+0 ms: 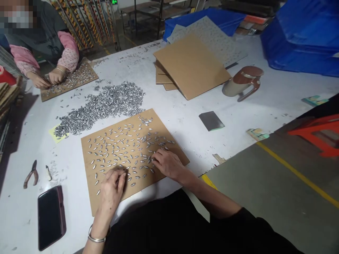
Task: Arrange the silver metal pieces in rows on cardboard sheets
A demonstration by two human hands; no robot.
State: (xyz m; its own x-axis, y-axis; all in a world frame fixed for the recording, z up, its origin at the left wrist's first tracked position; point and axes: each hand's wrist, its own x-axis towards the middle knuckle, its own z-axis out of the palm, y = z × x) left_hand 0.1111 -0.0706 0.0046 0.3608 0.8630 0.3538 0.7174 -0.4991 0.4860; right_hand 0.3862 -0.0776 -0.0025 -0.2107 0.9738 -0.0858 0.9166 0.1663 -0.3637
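Reaching over a board (157, 123) strewn with pieces (133, 184) on the bench (180, 120), with left hand (112, 183) pinched together at near left and right hand (169, 163) bunched among pieces at right; cannot tell of a piece in either grip. Beyond, at far left, a heap (106, 104) of more pieces; at far right, a mug (233, 86).

- Small pieces (113, 100) before you: metallic, bright, glossy.
- Your board (129, 190): brown cardboard, matt, smooth.
- Your bracelet (96, 240): polished metal.
- Your sleeve (249, 222): black cloth, matt.
- Phone screen (49, 218): glossy, smooth.
- Tabletop (169, 113) before you: smooth, faintly marked.
- Blue crate (299, 42): plastic, smooth.
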